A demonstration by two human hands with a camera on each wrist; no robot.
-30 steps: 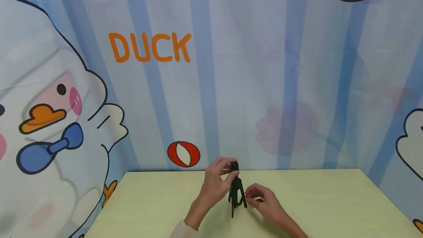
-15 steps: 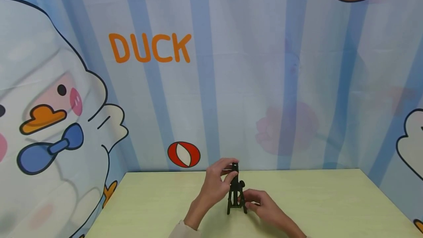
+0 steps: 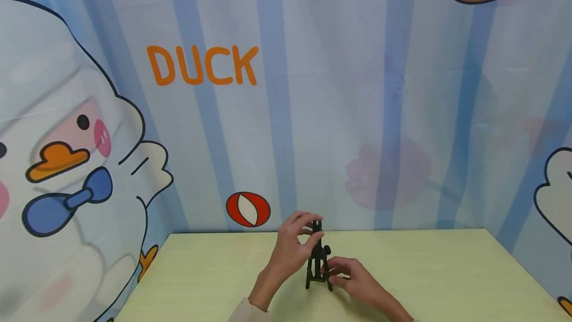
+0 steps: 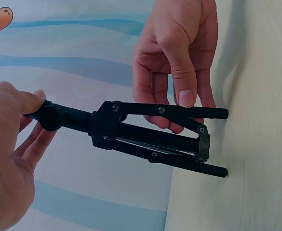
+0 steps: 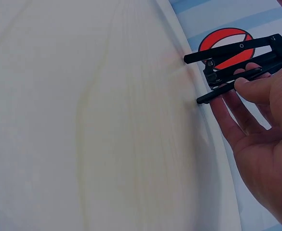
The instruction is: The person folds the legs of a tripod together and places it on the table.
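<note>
A small black tripod [image 3: 317, 257] stands upright near the table's middle, its legs slightly spread and linked by short braces. My left hand [image 3: 292, 247] grips its narrow top between thumb and fingers. Lower down, my right hand [image 3: 353, 277] pinches one leg from the right. In the left wrist view the right thumb [image 4: 179, 72] lies against that leg, with the fingers behind it. The right wrist view shows two leg ends [image 5: 194, 58] at the tabletop; the tripod's top is cut off there.
The pale yellow table [image 3: 214, 262] reaches back to a striped blue-and-white curtain [image 3: 313, 113]. Printed on the curtain are a large duck [image 3: 67, 188], orange lettering [image 3: 203, 65] and a red ball [image 3: 248, 209].
The tripod has turned about its upright axis, bringing a knob into view on its right side. My right hand has moved slightly left and down onto a leg. The left hand keeps its hold.
</note>
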